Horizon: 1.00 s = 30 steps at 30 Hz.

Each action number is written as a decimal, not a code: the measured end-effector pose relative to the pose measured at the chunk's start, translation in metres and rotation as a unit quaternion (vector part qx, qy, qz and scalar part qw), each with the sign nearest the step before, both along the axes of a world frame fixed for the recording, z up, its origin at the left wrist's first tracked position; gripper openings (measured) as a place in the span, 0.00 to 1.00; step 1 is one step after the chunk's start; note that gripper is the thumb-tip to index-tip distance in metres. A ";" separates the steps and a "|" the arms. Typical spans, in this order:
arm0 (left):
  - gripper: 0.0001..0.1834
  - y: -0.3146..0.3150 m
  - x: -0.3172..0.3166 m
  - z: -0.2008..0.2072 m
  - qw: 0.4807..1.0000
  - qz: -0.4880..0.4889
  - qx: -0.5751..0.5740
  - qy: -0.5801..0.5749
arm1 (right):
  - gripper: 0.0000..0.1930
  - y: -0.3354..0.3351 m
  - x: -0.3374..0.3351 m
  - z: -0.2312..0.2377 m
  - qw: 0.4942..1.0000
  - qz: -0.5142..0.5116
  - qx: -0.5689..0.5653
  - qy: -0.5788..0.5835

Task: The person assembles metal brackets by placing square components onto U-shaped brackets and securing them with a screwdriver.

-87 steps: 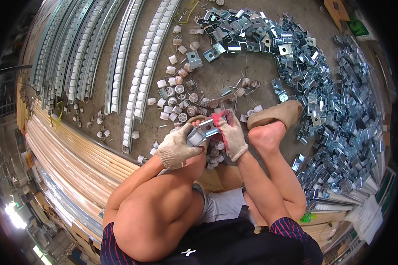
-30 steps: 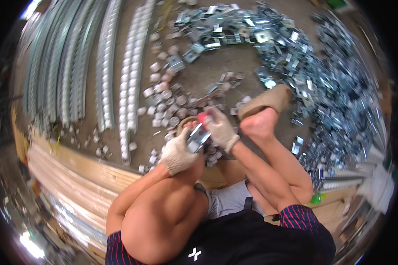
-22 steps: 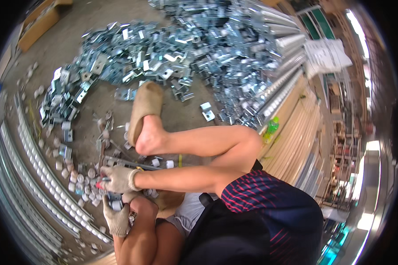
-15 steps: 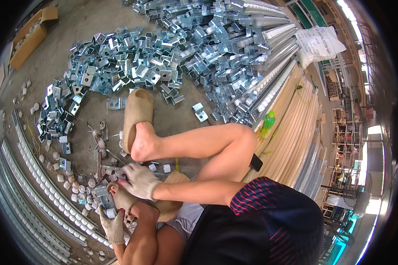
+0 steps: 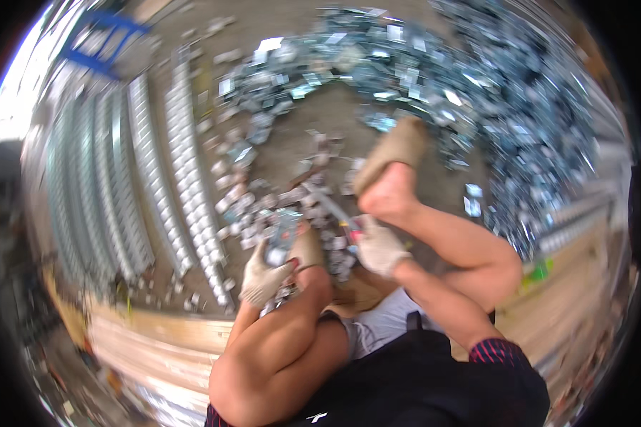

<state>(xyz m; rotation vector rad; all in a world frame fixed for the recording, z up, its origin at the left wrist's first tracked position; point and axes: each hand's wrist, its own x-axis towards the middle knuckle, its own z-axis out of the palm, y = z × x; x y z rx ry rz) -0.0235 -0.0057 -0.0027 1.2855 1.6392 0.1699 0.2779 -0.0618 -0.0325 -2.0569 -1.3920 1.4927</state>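
Observation:
My left hand point(image 5: 263, 274), in a pale glove, is closed on a shiny U-shaped metal bracket point(image 5: 285, 229) with a white roller point(image 5: 276, 256) at its near end. The bracket is held beside my left foot point(image 5: 306, 249), which wears a tan clog. My right hand point(image 5: 377, 248), gloved too, closes around the near end of a long grey tool point(image 5: 332, 206) with a bit of yellow by the fingers. Blur hides the tool's exact kind. It points away to the upper left, over small white rollers point(image 5: 249, 203) strewn on the floor.
A broad heap of metal brackets point(image 5: 406, 67) curves across the far floor and down the right. Long rows of white rollers point(image 5: 189, 164) and metal rails point(image 5: 100, 192) lie at left. A blue frame point(image 5: 100, 43) stands far left; a green bottle point(image 5: 538, 274) lies right.
My view has swung round, shifting the scene rightward and blurring it. The bracket stays in my left hand. My right hand has moved away from the left foot, and the grey tool now shows clearly in it.

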 end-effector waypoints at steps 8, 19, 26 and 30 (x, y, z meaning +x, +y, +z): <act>0.43 -0.006 -0.004 0.016 0.998 -0.042 0.048 -0.020 | 0.26 0.036 0.080 0.042 0.975 -0.106 0.121 0.155; 0.42 0.002 -0.001 0.026 0.999 -0.039 0.008 0.013 | 0.25 -0.007 0.052 0.051 0.984 0.138 0.080 0.077; 0.43 0.009 0.014 0.063 0.999 -0.028 -0.006 0.035 | 0.16 0.021 0.066 0.045 0.995 -0.058 0.078 0.039; 0.42 0.011 0.000 0.040 1.000 -0.017 -0.022 0.007 | 0.14 0.011 0.038 0.053 0.989 0.075 0.098 -0.079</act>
